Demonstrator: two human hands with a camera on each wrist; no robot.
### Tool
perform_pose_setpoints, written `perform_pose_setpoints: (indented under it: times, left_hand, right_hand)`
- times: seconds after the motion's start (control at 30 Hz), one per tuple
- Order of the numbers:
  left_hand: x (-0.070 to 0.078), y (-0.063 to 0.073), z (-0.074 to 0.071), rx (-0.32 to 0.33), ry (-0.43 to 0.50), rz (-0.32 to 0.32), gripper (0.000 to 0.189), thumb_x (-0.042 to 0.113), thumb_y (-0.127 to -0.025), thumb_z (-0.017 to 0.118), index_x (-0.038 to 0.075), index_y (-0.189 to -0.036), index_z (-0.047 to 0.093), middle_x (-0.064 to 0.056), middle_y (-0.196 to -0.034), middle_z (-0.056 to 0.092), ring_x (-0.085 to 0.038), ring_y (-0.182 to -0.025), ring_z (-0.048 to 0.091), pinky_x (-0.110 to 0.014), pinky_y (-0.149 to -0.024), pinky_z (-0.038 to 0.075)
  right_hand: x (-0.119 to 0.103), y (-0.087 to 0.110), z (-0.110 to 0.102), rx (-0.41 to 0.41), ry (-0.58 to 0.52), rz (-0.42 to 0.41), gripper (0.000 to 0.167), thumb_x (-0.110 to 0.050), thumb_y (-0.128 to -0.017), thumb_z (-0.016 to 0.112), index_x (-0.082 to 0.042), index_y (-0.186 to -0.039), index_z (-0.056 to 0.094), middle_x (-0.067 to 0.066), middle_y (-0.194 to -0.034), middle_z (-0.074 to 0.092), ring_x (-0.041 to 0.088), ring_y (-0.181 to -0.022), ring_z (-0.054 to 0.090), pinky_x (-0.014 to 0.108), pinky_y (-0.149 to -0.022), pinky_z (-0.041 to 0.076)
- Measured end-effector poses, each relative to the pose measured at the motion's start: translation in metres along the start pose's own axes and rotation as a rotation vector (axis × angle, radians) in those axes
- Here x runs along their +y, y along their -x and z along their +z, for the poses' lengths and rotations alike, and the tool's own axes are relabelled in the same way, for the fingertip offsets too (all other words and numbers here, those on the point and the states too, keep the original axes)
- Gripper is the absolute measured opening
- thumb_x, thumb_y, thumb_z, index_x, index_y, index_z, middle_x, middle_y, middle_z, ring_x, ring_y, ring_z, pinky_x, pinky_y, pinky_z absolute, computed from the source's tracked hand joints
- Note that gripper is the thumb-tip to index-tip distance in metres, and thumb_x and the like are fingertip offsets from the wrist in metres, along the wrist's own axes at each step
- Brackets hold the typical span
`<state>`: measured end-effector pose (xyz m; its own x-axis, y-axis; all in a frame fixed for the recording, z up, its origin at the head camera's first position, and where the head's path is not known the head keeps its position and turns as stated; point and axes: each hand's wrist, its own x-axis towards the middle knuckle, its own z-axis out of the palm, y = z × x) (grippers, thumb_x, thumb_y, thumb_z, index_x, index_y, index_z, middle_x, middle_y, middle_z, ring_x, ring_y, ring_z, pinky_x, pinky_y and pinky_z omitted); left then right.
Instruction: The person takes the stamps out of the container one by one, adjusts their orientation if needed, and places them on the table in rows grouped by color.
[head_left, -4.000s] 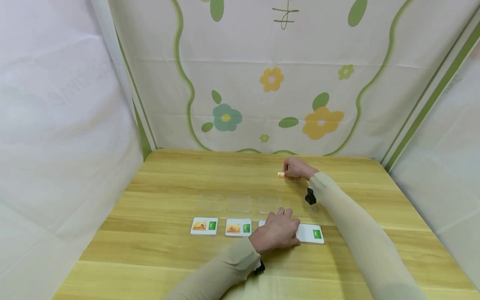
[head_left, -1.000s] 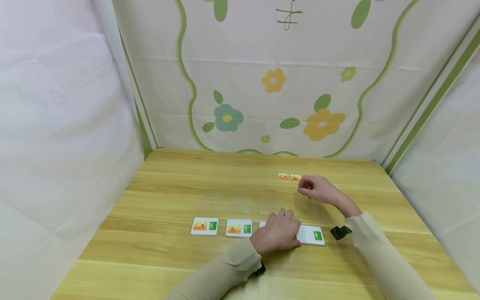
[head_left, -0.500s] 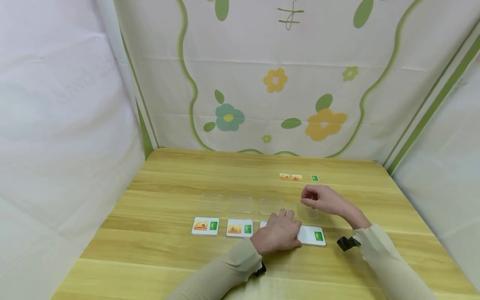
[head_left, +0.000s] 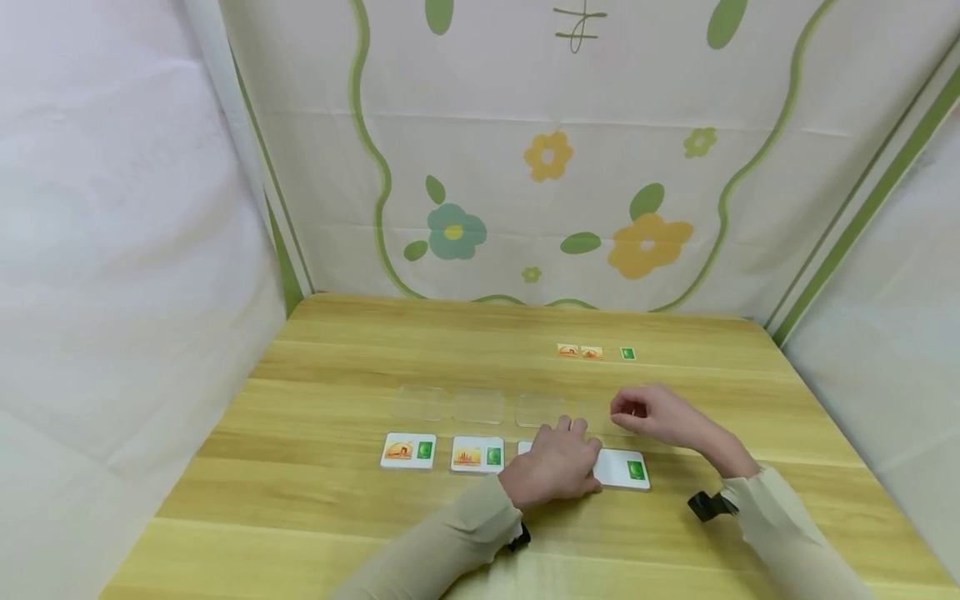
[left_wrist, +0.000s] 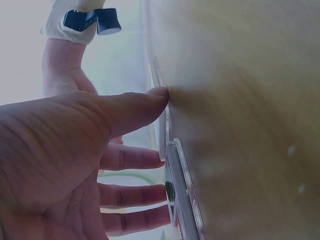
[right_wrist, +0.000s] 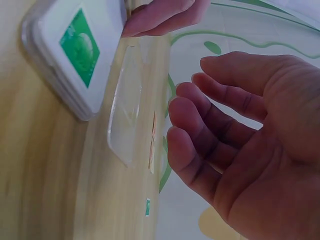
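My left hand [head_left: 551,467] rests across the two right-hand white cards of a row, fingers spread over their far side, thumb at the near edge. The rightmost card [head_left: 621,469] carries a green picture at its right end; most of its neighbour is hidden under the palm. In the left wrist view, the thumb [left_wrist: 135,107] and fingertips touch the clear-edged cases. My right hand [head_left: 663,417] hovers just right of a clear lid [right_wrist: 125,110], fingers loosely curled. In the right wrist view, nothing shows between its thumb and fingers.
Two white cards [head_left: 408,451] with orange and green pictures lie to the left. Behind the row are several clear lids [head_left: 420,404]. Farther back lie two small orange stickers [head_left: 592,353] and a green one [head_left: 628,353]. Printed curtains enclose the wooden table [head_left: 300,517].
My right hand has drawn back from the small stickers toward me and to the right, uncovering the green one. The left hand keeps its place on the cards.
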<state>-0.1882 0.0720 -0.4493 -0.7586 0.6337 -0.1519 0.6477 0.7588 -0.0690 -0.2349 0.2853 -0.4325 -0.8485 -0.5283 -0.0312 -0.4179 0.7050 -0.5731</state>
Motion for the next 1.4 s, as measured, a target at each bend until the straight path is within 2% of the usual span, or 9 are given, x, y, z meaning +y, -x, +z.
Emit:
perform_pose_setpoints:
  times: [0.23,0.4,0.7,0.87,1.03,1.23,1.4]
  left_hand:
    - [0.0,0.001,0.001,-0.005,-0.006,-0.005,0.047,0.065,-0.086,0.06,0.03,-0.118,0.062,0.005,-0.118,0.053,-0.015,-0.102,0.049,-0.034,-0.079,0.05]
    - [-0.001,0.001,0.0,0.006,-0.005,-0.006,0.046,0.065,-0.086,0.06,0.03,-0.116,0.062,0.005,-0.117,0.054,-0.014,-0.101,0.049,-0.034,-0.078,0.05]
    - [-0.002,0.0,-0.002,0.006,0.02,-0.001,0.044,0.064,-0.086,0.061,0.028,-0.113,0.063,0.004,-0.114,0.054,-0.014,-0.1,0.048,-0.033,-0.075,0.049]
    - [-0.001,0.0,-0.003,0.003,0.016,-0.003,0.043,0.064,-0.086,0.062,0.029,-0.112,0.063,0.004,-0.113,0.053,-0.014,-0.099,0.048,-0.033,-0.074,0.048]
    - [-0.001,0.003,-0.002,0.005,0.026,-0.003,0.038,0.063,-0.086,0.062,0.029,-0.104,0.063,0.005,-0.111,0.053,-0.014,-0.098,0.048,-0.033,-0.074,0.048]
    - [-0.001,0.002,-0.001,0.021,0.005,-0.003,0.039,0.064,-0.086,0.062,0.03,-0.102,0.063,0.004,-0.111,0.054,-0.014,-0.098,0.049,-0.034,-0.075,0.049]
    - [-0.001,0.002,-0.001,0.018,-0.001,-0.002,0.04,0.065,-0.086,0.061,0.029,-0.104,0.063,0.005,-0.112,0.054,-0.014,-0.1,0.049,-0.034,-0.076,0.05]
  right_hand:
    - [0.008,0.015,0.004,-0.039,-0.018,-0.033,0.009,-0.021,-0.093,0.067,-0.013,-0.097,0.067,-0.008,-0.081,0.062,0.001,-0.071,0.052,0.022,-0.062,0.046]
    - [0.011,0.019,0.005,-0.074,-0.037,-0.055,0.009,-0.02,-0.094,0.066,-0.012,-0.097,0.067,-0.007,-0.081,0.063,0.002,-0.07,0.051,0.022,-0.061,0.045]
    - [0.005,0.021,0.0,-0.185,-0.002,0.029,0.006,-0.022,-0.093,0.067,-0.017,-0.097,0.066,-0.007,-0.082,0.06,0.004,-0.071,0.05,0.023,-0.063,0.043]
    - [0.006,0.023,0.001,-0.206,0.016,0.032,0.004,-0.019,-0.091,0.068,-0.019,-0.093,0.065,-0.008,-0.079,0.057,0.004,-0.069,0.049,0.023,-0.062,0.041]
    - [0.007,0.025,0.005,-0.248,0.015,0.032,0.006,-0.017,-0.089,0.069,-0.017,-0.09,0.064,-0.007,-0.074,0.054,0.003,-0.065,0.047,0.022,-0.059,0.039]
    - [0.003,0.025,0.005,-0.251,0.013,0.056,0.007,-0.014,-0.088,0.07,-0.014,-0.091,0.063,-0.006,-0.073,0.053,0.004,-0.064,0.046,0.022,-0.057,0.038]
    - [-0.002,0.027,0.006,-0.259,0.029,0.091,0.015,-0.019,-0.085,0.074,-0.015,-0.092,0.061,-0.006,-0.072,0.052,0.005,-0.063,0.045,0.022,-0.056,0.036]
